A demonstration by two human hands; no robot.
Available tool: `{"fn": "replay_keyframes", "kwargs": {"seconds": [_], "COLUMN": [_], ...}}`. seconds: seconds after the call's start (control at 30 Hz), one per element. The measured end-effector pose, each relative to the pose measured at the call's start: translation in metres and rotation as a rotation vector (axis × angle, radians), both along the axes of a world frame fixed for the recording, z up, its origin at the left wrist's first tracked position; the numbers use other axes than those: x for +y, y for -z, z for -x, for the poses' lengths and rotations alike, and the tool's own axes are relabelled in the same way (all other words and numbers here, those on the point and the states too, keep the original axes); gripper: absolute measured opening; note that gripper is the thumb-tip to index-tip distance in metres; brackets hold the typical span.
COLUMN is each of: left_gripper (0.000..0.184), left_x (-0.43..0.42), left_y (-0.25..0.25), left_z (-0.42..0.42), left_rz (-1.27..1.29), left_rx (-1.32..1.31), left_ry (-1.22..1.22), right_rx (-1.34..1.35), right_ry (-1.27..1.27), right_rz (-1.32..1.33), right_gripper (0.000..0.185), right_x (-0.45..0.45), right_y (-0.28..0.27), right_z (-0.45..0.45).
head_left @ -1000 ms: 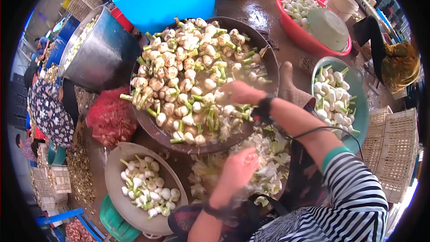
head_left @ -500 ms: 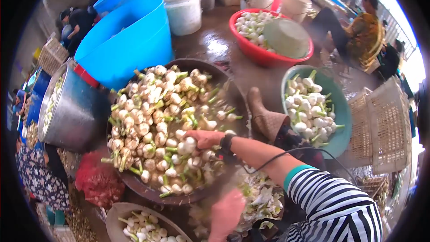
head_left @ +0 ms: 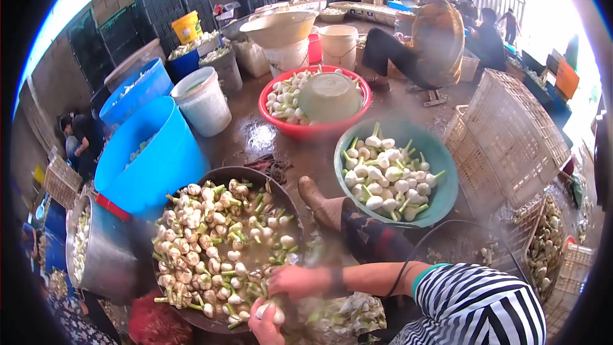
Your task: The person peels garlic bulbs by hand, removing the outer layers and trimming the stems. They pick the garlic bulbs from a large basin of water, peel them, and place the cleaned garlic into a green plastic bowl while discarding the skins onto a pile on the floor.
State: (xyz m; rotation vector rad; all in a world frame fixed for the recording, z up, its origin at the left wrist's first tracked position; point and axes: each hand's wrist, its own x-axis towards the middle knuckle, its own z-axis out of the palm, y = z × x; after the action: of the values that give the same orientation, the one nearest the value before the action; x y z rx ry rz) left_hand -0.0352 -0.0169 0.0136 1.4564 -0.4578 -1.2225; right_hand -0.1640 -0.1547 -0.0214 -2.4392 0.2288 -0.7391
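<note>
A white garlic bulb (head_left: pixel 273 314) sits in my left hand (head_left: pixel 263 329), its fingers wrapped round it at the near rim of the wide dark basin. Just above it, my right hand (head_left: pixel 295 282) has its fingers curled down; whether they pinch anything is hidden. The basin (head_left: pixel 290 199) holds murky water and many garlic bulbs (head_left: pixel 191 243) with green stem stubs, the left ones brownish. Below my right forearm lies a heap of loose pale garlic skins (head_left: pixel 348 316).
A green basin (head_left: pixel 447 182) of white garlic stands beyond my boot (head_left: pixel 322 203). Farther off is a red basin (head_left: pixel 313 133) with an upturned bowl (head_left: pixel 330 97). Blue tubs (head_left: pixel 150 169) and a metal pot (head_left: pixel 108 262) are left, wicker crates (head_left: pixel 511 140) right. A person in yellow (head_left: pixel 437 45) sits behind.
My view has swung up and to the right. My right hand has drawn back from the basin's middle to its near edge, and my left hand has come up beside it with a garlic bulb.
</note>
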Motion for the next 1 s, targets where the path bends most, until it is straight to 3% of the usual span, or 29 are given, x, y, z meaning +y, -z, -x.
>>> {"fn": "replay_keyframes", "kwargs": {"seconds": [0.1, 0.13, 0.17, 0.23, 0.27, 0.3, 0.33, 0.4, 0.43, 0.47, 0.57, 0.63, 0.7, 0.83, 0.93, 1.0], "left_gripper": [0.04, 0.036, 0.029, 0.026, 0.025, 0.025, 0.024, 0.026, 0.04, 0.046, 0.059, 0.06, 0.061, 0.063, 0.065, 0.067], "left_x": [0.007, 0.008, 0.012, 0.019, 0.015, 0.014, 0.013, 0.014, 0.008, 0.007, 0.005, 0.004, 0.002, -0.001, 0.0, 0.002], "left_y": [0.014, -0.005, 0.003, -0.003, -0.001, 0.011, 0.028, 0.028, 0.02, 0.008, 0.01, -0.002, 0.004, 0.017, 0.012, 0.005], "left_z": [-0.013, -0.007, -0.015, -0.019, -0.022, -0.021, -0.021, -0.012, -0.006, 0.007, 0.023, 0.032, 0.031, 0.023, 0.023, 0.022], "left_rz": [0.021, 0.011, 0.176, 0.221, 0.101, 0.132, 0.169, 0.329, 0.09, 0.143, 0.288, 0.382, 0.371, 0.358, 0.433, 0.271], "left_rx": [-0.028, -0.009, -0.472, -0.62, -0.028, -0.158, -0.293, -0.616, -0.16, -0.335, -0.985, -1.291, -1.275, -1.335, -1.354, -1.002], "left_ry": [0.072, 0.006, 0.15, 0.115, -0.044, -0.018, 0.007, 0.019, -0.109, -0.053, 0.114, 0.162, 0.158, 0.212, 0.25, 0.167], "right_rx": [-0.001, 0.085, 0.172, 0.348, 0.349, 0.348, 0.626, 0.382, 0.25, -0.033, -0.011, -0.12, -0.257, -0.198, -0.147, -0.266], "right_ry": [0.083, 0.246, 0.27, 0.317, 0.242, 0.17, 0.175, 0.265, 0.305, 0.171, 0.409, 0.578, 0.64, 0.681, 0.51, 0.326], "right_rz": [-0.473, -0.683, -0.668, -0.641, -0.522, -0.407, -0.234, -0.768, -1.034, -0.921, -1.549, -1.451, -1.381, -1.331, -1.259, -1.309], "right_gripper": [0.04, 0.035, 0.034, 0.033, 0.033, 0.032, 0.027, 0.024, 0.025, 0.035, 0.038, 0.042, 0.042, 0.034, 0.03, 0.026], "right_x": [-0.008, -0.005, -0.002, 0.008, 0.029, 0.05, 0.051, 0.044, 0.044, 0.044, 0.049, 0.056, 0.058, 0.062, 0.057, 0.059], "right_y": [0.038, 0.031, 0.042, 0.073, 0.061, 0.048, 0.053, 0.027, 0.019, 0.02, -0.031, -0.042, -0.009, -0.011, -0.021, -0.039], "right_z": [0.014, 0.027, 0.033, 0.039, 0.047, 0.051, 0.042, 0.025, 0.021, 0.02, 0.011, 0.003, -0.013, -0.012, 0.001, 0.012]}}
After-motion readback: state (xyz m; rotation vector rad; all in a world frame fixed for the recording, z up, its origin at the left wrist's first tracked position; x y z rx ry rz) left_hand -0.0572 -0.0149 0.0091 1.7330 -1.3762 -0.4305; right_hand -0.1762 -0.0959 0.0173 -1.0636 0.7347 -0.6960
